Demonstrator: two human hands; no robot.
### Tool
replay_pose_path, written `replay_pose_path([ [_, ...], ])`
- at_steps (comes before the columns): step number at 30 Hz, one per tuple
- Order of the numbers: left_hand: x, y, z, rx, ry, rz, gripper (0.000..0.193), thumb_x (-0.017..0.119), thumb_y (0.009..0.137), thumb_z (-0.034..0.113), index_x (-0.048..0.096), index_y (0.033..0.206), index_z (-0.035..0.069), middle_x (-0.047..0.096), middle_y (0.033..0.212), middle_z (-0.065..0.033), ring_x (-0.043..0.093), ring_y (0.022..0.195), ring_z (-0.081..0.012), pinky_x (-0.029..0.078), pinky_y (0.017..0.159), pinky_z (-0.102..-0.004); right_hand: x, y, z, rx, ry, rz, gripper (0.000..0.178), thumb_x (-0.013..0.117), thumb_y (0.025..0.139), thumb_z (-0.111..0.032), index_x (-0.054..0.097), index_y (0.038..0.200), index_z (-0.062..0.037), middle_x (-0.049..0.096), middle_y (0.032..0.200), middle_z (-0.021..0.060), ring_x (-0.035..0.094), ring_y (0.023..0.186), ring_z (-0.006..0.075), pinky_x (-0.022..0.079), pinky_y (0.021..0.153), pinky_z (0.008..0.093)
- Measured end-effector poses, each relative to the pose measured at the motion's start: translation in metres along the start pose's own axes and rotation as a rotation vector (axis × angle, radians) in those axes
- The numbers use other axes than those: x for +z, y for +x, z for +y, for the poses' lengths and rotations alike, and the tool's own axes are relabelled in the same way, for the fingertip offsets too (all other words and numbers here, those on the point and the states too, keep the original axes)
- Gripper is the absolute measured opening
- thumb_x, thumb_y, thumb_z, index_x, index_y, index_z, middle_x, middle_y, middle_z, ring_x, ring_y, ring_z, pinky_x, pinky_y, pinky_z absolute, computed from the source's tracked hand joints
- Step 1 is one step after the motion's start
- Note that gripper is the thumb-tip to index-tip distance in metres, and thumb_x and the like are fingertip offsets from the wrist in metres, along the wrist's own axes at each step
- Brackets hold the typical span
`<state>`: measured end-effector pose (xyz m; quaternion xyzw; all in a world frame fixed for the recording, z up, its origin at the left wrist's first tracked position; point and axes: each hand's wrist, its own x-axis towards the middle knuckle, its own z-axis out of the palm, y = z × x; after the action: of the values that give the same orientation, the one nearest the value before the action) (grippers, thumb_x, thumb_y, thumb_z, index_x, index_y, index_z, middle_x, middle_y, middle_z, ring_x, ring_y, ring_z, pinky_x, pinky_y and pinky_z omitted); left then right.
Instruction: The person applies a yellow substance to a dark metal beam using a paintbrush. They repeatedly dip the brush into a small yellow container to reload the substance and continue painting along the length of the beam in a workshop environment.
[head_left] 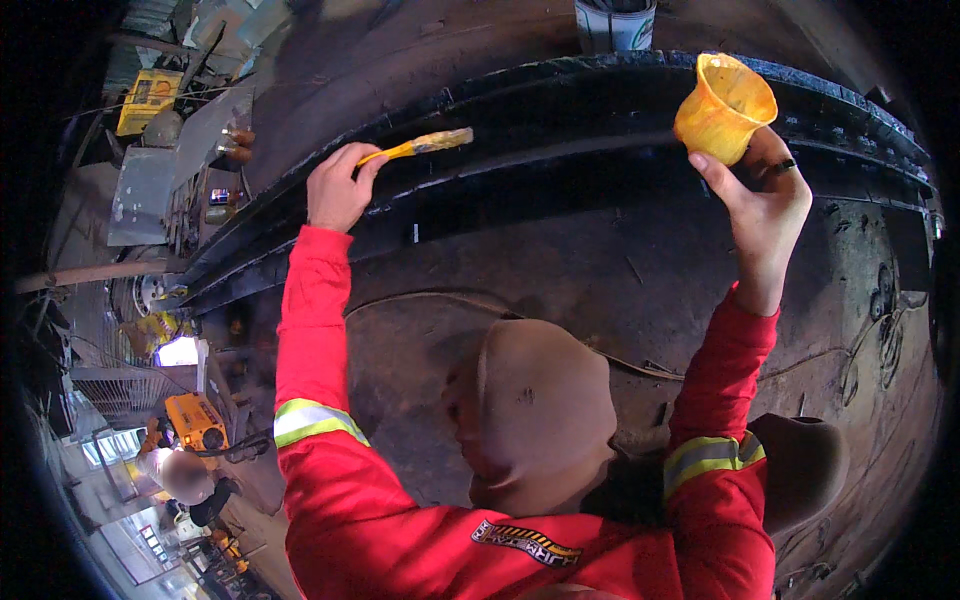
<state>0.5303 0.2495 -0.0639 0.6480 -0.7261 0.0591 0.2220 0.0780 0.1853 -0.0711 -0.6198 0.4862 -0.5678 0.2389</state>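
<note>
My left hand (338, 190) pinches the yellow handle of a paintbrush (430, 143), whose bristles point right over a long dark steel beam (560, 110). On the right, my right hand (760, 200) holds up a yellow paint-smeared cup (725, 115) with a flared rim, its thumb against the lower side. The cup's mouth tilts up and away; some yellow shows inside, but how much it holds I cannot tell. Brush and cup are well apart. The beam runs across in front of me, curving in this view, with small pale marks along it.
A white bucket (615, 28) stands beyond the beam. A cable (440, 295) crosses the floor near my knees. At left lie metal sheets (142, 195), a yellow case (150, 100) and an orange machine (197, 422). Another person (187, 477) is at the lower left.
</note>
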Motion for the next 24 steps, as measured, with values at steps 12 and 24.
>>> replay_pose_path([
  [12, 0.007, 0.012, 0.016, -0.019, -0.114, -0.029, 0.015, 0.070, 0.091, 0.020, 0.068, 0.095, 0.005, 0.070, 0.090, -0.0124, 0.068, 0.082, -0.0327, 0.051, 0.071, -0.0358, 0.004, -0.001, -0.014, -0.063, -0.085, -0.016, 0.064, 0.094, 0.064, -0.029, 0.072, 0.116, -0.0001, 0.066, 0.089, 0.0000, 0.052, 0.078, 0.0103, 0.044, 0.073, 0.0254],
  [24, -0.009, 0.002, 0.012, 0.023, -0.060, -0.029, 0.018, 0.074, 0.088, 0.024, 0.069, 0.093, 0.007, 0.069, 0.088, -0.0107, 0.067, 0.080, -0.0326, 0.051, 0.069, -0.0375, 0.003, 0.001, -0.010, -0.018, 0.053, 0.005, 0.063, 0.095, 0.064, -0.029, 0.072, 0.115, 0.0007, 0.064, 0.086, -0.0003, 0.051, 0.076, 0.0101, 0.043, 0.071, 0.0246],
])
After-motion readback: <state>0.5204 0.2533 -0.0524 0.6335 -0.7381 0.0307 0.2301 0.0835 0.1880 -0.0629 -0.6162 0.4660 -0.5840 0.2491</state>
